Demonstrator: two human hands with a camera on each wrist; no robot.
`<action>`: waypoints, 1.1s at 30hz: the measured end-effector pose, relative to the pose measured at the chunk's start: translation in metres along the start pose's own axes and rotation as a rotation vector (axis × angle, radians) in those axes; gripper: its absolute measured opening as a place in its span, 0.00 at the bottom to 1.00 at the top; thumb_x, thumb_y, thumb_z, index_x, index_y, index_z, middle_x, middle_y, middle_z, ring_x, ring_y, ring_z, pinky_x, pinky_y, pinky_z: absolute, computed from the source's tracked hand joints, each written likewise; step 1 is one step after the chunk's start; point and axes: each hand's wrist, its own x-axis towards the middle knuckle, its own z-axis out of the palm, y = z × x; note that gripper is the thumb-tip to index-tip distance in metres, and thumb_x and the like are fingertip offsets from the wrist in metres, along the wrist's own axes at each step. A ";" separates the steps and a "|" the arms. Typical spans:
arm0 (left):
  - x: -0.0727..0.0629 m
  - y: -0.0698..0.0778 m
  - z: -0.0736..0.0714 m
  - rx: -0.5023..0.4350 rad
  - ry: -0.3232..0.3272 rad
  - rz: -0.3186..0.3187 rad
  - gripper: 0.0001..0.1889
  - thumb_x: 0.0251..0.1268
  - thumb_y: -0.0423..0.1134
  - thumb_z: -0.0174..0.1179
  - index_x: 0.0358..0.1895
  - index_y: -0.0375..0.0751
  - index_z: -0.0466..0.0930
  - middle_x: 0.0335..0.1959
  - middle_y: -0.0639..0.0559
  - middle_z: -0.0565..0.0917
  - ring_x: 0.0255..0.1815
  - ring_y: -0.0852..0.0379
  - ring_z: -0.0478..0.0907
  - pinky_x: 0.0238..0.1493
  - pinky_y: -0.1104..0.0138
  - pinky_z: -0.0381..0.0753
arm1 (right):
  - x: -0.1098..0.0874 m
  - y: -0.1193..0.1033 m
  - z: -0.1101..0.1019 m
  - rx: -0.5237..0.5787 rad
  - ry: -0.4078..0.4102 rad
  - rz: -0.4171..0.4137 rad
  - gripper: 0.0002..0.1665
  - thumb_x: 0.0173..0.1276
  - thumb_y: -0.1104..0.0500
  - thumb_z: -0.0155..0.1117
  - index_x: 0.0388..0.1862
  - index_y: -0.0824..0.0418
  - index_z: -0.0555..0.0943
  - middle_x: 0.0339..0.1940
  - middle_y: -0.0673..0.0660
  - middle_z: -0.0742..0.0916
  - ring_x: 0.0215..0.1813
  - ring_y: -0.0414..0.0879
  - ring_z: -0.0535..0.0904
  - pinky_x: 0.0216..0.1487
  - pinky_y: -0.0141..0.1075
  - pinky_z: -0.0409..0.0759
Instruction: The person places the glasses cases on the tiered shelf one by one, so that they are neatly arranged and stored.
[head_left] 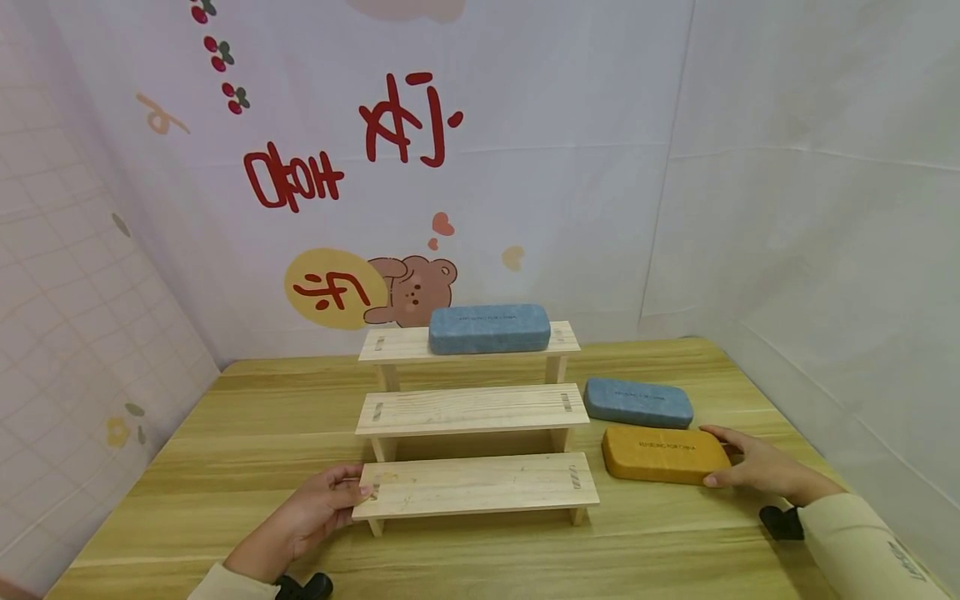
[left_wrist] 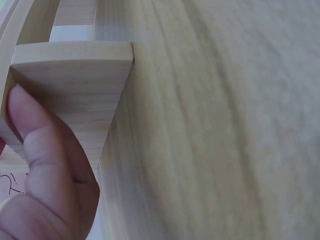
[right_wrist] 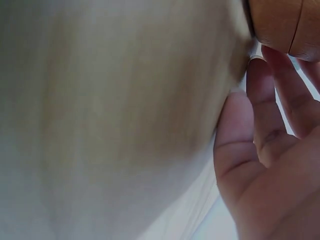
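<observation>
My left hand (head_left: 318, 508) grips the left end of the lowest board of a three-tier wooden step rack (head_left: 480, 487), with the thumb on top. In the left wrist view, the fingers (left_wrist: 47, 155) curl at the board's edge beside the rack's side support (left_wrist: 85, 82). On the table to the right lies a yellow glasses case (head_left: 663, 454) with dark lettering on its lid. My right hand (head_left: 757, 471) holds its right end, thumb at the near corner and a finger at the far corner. The right wrist view has the fingertips right at the case (right_wrist: 280, 25).
One blue glasses case (head_left: 489, 329) lies on the rack's top tier. A second blue case (head_left: 637, 402) is on the table just behind the yellow one. Printed white cloth (head_left: 570, 183) hangs behind and along both sides of the wood-grain table (head_left: 247, 442).
</observation>
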 end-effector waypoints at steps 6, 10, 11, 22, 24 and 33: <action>0.001 -0.001 0.002 -0.011 0.015 0.003 0.36 0.69 0.30 0.56 0.67 0.12 0.44 0.48 0.44 0.77 0.43 0.59 0.79 0.45 0.66 0.81 | 0.001 0.001 0.000 0.015 -0.013 0.010 0.52 0.59 0.55 0.71 0.72 0.77 0.54 0.59 0.72 0.76 0.54 0.56 0.76 0.48 0.45 0.76; 0.001 -0.002 0.002 -0.013 0.024 0.005 0.35 0.69 0.29 0.55 0.66 0.12 0.43 0.48 0.43 0.77 0.43 0.59 0.79 0.45 0.67 0.81 | 0.002 0.001 -0.001 0.054 -0.020 0.020 0.51 0.59 0.56 0.71 0.72 0.77 0.55 0.57 0.71 0.77 0.53 0.53 0.76 0.46 0.42 0.77; 0.001 -0.001 0.002 -0.012 0.025 0.004 0.35 0.69 0.29 0.55 0.66 0.12 0.43 0.48 0.43 0.77 0.43 0.59 0.79 0.45 0.67 0.81 | 0.002 0.001 -0.001 0.061 -0.018 0.019 0.51 0.59 0.56 0.71 0.71 0.77 0.55 0.57 0.71 0.77 0.53 0.53 0.76 0.46 0.41 0.77; 0.001 0.000 0.002 -0.007 0.017 0.000 0.35 0.69 0.29 0.55 0.66 0.12 0.43 0.48 0.43 0.77 0.43 0.59 0.79 0.45 0.66 0.81 | 0.002 0.000 0.000 0.114 0.028 -0.001 0.49 0.59 0.56 0.72 0.71 0.75 0.58 0.59 0.68 0.77 0.49 0.39 0.76 0.43 0.29 0.75; 0.001 0.000 0.002 -0.008 0.017 -0.002 0.35 0.69 0.29 0.55 0.67 0.12 0.43 0.48 0.43 0.77 0.43 0.59 0.79 0.45 0.66 0.81 | 0.002 0.001 0.000 0.097 0.047 -0.002 0.48 0.59 0.56 0.72 0.71 0.74 0.59 0.58 0.67 0.78 0.48 0.38 0.76 0.43 0.29 0.75; 0.000 0.001 0.002 -0.003 0.017 -0.014 0.36 0.69 0.30 0.55 0.67 0.12 0.42 0.49 0.43 0.76 0.43 0.59 0.79 0.45 0.66 0.81 | -0.002 -0.001 -0.002 0.031 0.088 0.023 0.48 0.59 0.52 0.72 0.71 0.71 0.61 0.60 0.69 0.77 0.52 0.44 0.76 0.42 0.29 0.75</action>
